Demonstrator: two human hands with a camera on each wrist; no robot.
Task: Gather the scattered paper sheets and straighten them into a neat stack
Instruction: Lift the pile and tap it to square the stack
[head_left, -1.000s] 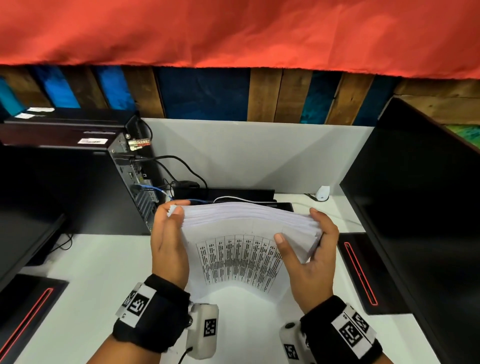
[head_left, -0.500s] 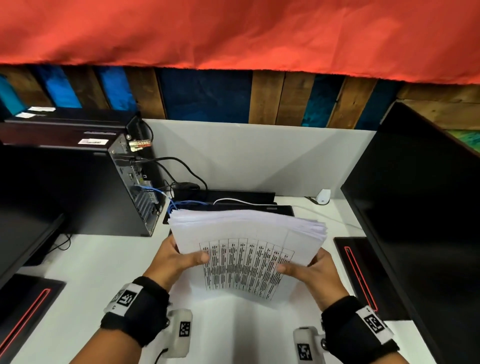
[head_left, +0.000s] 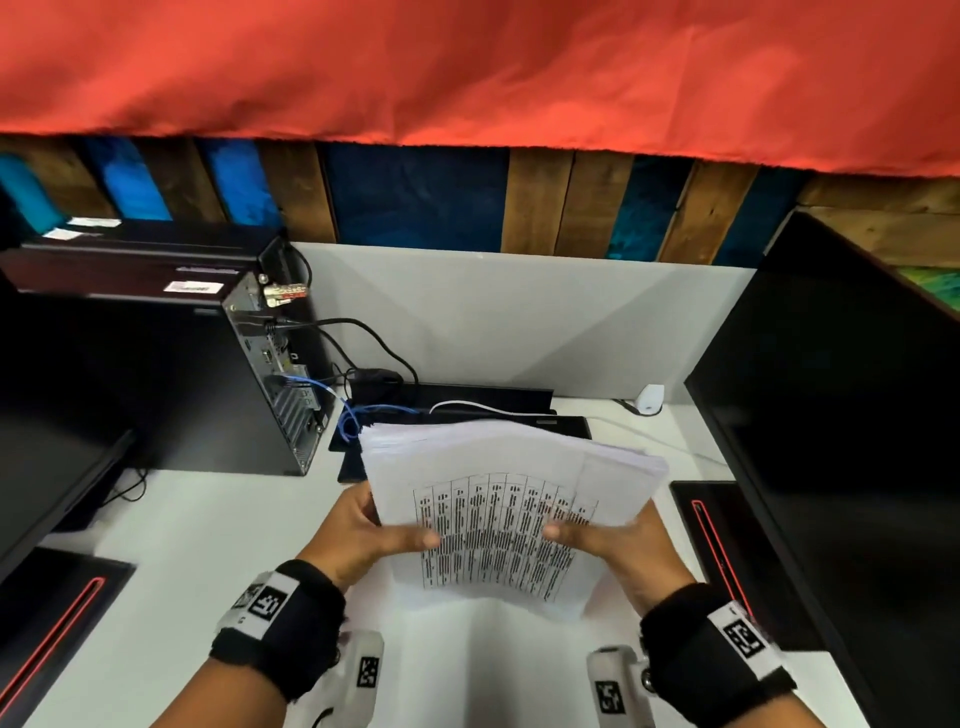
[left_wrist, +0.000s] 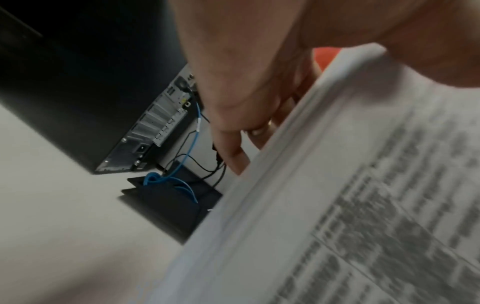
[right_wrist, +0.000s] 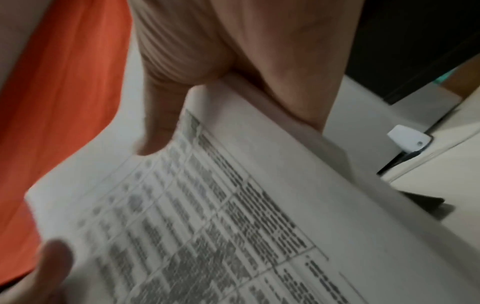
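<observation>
A thick stack of white paper sheets with a printed table on the top sheet is held up above the white desk, tilted toward me. My left hand grips its left side, thumb across the front and fingers behind. My right hand grips the right side the same way. The far edges of the sheets are uneven. In the left wrist view the stack fills the right half, with my fingers behind it. In the right wrist view my thumb presses on the printed sheet.
A black computer tower with blue and black cables stands at the left. Black monitors flank both sides. A dark flat pad lies behind the stack, and a small white device sits at the back right.
Both hands slid from the stack's upper side edges down to its lower sides, thumbs now on the front. The stack rose and tilted more upright toward me.
</observation>
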